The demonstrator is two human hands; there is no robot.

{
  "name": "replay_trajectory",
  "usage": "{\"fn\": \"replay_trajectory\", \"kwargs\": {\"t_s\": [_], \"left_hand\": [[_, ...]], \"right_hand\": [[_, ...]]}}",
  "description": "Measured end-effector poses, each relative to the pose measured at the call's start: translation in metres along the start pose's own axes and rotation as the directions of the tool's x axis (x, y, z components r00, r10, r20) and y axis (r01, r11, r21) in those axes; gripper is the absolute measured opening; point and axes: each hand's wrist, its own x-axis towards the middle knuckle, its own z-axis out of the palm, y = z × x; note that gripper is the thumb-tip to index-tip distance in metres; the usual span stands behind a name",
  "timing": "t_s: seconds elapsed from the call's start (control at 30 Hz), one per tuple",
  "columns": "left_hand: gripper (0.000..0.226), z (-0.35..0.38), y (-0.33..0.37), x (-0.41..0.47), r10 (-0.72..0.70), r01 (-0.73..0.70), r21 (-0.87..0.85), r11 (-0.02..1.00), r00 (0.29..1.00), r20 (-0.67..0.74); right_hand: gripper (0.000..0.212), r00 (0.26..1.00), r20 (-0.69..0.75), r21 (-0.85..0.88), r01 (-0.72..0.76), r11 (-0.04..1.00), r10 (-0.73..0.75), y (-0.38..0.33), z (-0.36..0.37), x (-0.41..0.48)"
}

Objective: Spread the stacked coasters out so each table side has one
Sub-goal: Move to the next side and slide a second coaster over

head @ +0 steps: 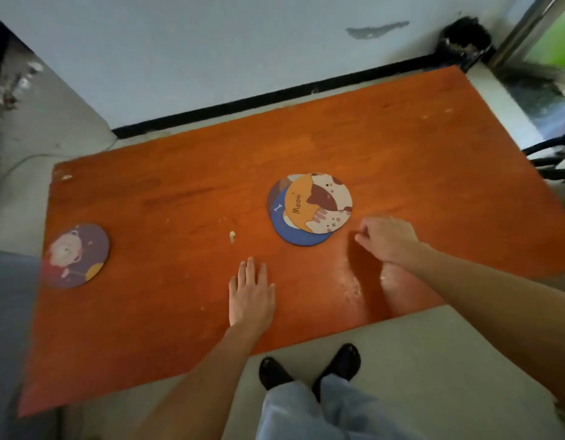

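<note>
On the orange table (179,312) a loose stack of round coasters lies right of centre. Its top coaster (319,203) is orange with cartoon cats and the word "Meow". A blue coaster (290,235) pokes out below it, and a darker one (273,193) shows at the left. One purple coaster (75,255) with a cartoon figure lies alone near the table's left edge. My left hand (251,296) rests flat on the table, fingers together, holding nothing. My right hand (387,238) hovers just right of the stack, fingers curled, holding nothing.
A small crumb (232,236) lies on the table left of the stack. The wall with its black baseboard (275,93) runs close behind the far edge. Dark chair parts (551,160) stand at the right. My feet (309,363) are at the near edge.
</note>
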Motion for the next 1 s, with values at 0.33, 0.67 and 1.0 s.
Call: {"fn": "replay_trajectory", "kwargs": {"t_s": [0.33,0.67,1.0], "left_hand": [[0.064,0.043,-0.003,-0.008,-0.034,0.033,-0.009,0.999,0.99,-0.138],[0.064,0.04,-0.002,-0.009,-0.038,0.037,-0.012,0.999,0.991,-0.125],[0.064,0.041,-0.003,-0.009,-0.043,0.042,-0.007,0.999,0.988,-0.147]], "right_hand": [[0.058,0.998,-0.065,0.111,-0.013,0.994,0.02,-0.032,-0.024,0.102],[0.068,0.967,0.041,0.474,-0.239,0.847,0.25,-0.029,-0.008,0.112],[0.008,0.891,0.424,0.832,-0.453,0.319,0.159,-0.024,0.002,0.031]]}}
